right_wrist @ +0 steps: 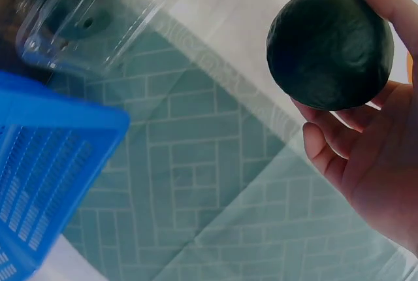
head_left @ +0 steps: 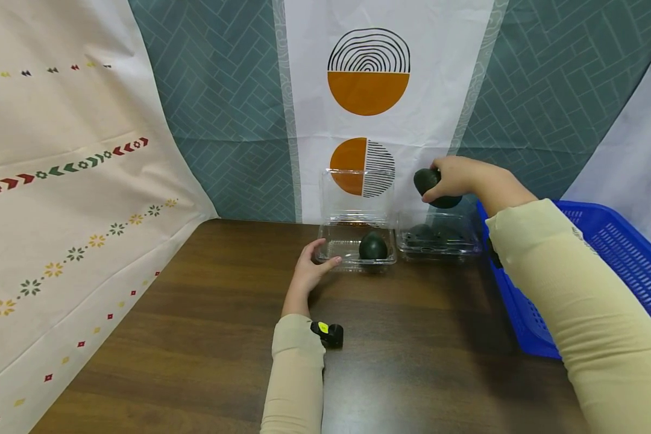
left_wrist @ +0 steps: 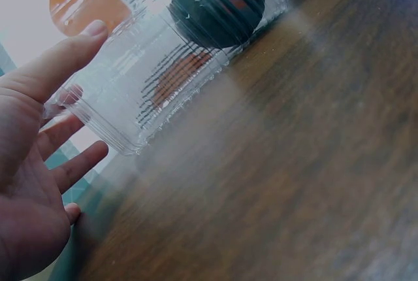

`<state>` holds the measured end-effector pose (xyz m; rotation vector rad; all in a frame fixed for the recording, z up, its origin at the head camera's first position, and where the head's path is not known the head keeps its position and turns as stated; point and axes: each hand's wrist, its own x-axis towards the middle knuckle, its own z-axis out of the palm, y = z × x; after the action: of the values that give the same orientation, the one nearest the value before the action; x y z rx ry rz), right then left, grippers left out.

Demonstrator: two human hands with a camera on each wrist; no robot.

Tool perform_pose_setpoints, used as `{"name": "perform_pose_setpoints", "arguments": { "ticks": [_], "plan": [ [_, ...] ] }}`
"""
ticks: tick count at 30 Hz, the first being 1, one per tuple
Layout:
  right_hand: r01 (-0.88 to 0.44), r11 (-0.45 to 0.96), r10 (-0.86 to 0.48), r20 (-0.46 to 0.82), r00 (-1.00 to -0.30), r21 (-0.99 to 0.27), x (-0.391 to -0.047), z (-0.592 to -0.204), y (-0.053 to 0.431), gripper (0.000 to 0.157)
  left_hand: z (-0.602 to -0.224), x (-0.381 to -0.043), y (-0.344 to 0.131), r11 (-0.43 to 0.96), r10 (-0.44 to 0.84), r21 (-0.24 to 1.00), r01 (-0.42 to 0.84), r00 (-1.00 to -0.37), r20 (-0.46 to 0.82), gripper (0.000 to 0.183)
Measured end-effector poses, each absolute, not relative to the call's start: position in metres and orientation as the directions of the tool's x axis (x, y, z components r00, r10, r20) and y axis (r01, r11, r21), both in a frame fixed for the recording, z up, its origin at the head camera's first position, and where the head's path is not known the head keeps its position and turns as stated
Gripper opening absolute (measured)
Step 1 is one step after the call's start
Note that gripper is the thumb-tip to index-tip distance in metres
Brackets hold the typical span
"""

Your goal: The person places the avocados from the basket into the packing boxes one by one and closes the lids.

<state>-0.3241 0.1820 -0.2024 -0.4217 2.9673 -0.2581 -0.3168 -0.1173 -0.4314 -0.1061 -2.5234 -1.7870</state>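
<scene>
In the head view my right hand (head_left: 458,176) holds a dark green avocado (head_left: 426,180) in the air above a closed clear plastic box. The right wrist view shows the thumb on one side of this avocado (right_wrist: 330,49) and the fingers curled under it. My left hand (head_left: 310,270) grips the left end of an open clear plastic container (head_left: 339,248), its lid (head_left: 352,187) standing up behind. Inside that container, on the right side, sits another avocado (head_left: 373,246). From the left wrist, the thumb (left_wrist: 72,55) lies over the container's end.
The closed clear box (head_left: 439,241), with dark avocados inside, stands right of the open container. A blue plastic basket (head_left: 526,319) occupies the right side, partly hidden by my right arm. Patterned cloth (head_left: 239,150) hangs behind the brown wooden table (head_left: 206,337).
</scene>
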Motion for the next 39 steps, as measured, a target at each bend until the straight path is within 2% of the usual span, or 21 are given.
{"name": "perform_pose_setpoints", "arguments": {
  "ticks": [5,24,39],
  "plan": [
    [-0.282,0.939,-0.303,-0.090,-0.949,-0.196,-0.328,-0.207,0.170,0.062,-0.432,-0.316,-0.118,0.332,0.025,0.940,0.078,-0.997,0.074,0.070],
    [-0.306,0.932,-0.326,-0.077,-0.942,-0.194,-0.339,-0.228,0.126,0.071,-0.436,-0.317,-0.119,0.294,0.015,0.954,0.056,-0.998,0.054,0.077],
    [-0.321,0.891,-0.357,-0.058,-0.932,-0.321,-0.351,-0.243,0.086,0.071,-0.432,-0.318,-0.118,0.288,0.012,0.956,0.063,-0.998,0.062,0.078]
  ]
}}
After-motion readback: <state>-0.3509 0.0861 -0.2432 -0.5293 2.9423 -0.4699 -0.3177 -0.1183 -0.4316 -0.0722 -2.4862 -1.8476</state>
